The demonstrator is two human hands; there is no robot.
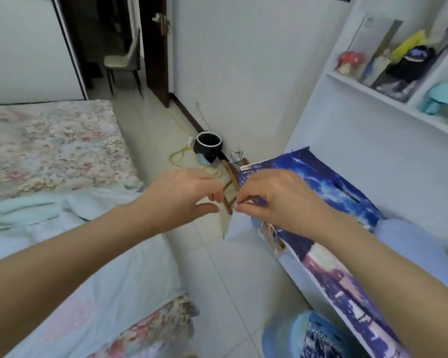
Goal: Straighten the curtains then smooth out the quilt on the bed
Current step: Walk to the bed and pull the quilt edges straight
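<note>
Right now the right hand [277, 200] is pinching the corner of a blue printed cloth [321, 182] between thumb and fingertips, its grip clenched on the fabric edge. The left hand [184, 195] is hovering just beside it, fingers loosely curled and holding nothing. This cloth is draping over the white bench [373, 156] on the right; whether it is serving as the curtain, I cannot tell. The likely trouble is a tug that is too sharp: the pinch is catching only a thin edge, so the cloth could be slipping free, or dragging off the bench toward the wooden stool [230, 187] and the black bin [208, 146] on the floor below. The pale blue quilt [101, 241] is lying rumpled on the bed [49, 148] to the left, under the left forearm and apart from both hands, with folds not yet smoothed.
</note>
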